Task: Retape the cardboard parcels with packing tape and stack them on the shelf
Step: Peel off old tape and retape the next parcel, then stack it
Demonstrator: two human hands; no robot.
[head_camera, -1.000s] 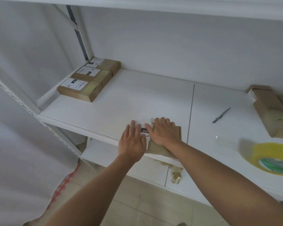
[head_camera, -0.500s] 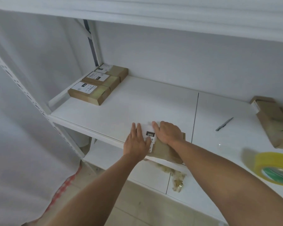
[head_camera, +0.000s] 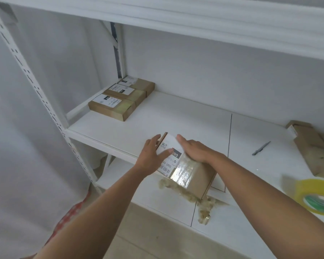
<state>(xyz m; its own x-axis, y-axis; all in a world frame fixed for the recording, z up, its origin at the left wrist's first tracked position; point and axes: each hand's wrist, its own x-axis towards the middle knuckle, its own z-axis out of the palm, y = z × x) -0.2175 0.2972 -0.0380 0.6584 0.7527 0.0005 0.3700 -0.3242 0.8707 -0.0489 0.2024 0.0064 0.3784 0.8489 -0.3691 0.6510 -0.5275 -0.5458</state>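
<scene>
A brown cardboard parcel point(head_camera: 193, 172) with a white label and shiny tape hangs tilted over the front edge of the white shelf point(head_camera: 176, 118). My left hand point(head_camera: 151, 156) grips its left side with the thumb across the label. On the parcel's top right my right hand point(head_camera: 195, 150) holds it, fingers reaching over the far edge. Three taped parcels point(head_camera: 120, 98) lie in a row at the shelf's back left corner. A roll of yellow packing tape point(head_camera: 316, 197) lies at the right edge.
A grey knife point(head_camera: 261, 148) lies on the shelf's right half. Flat cardboard parcels point(head_camera: 310, 146) lie at the far right. Crumpled used tape point(head_camera: 200, 202) sits on the lower shelf. An upper shelf board point(head_camera: 213, 25) overhangs. A perforated upright point(head_camera: 36, 90) stands at the left.
The parcel lay flat at the shelf's front edge under both hands; now both hands have taken hold of it and lifted it, tilted. The view has moved lower and closer.
</scene>
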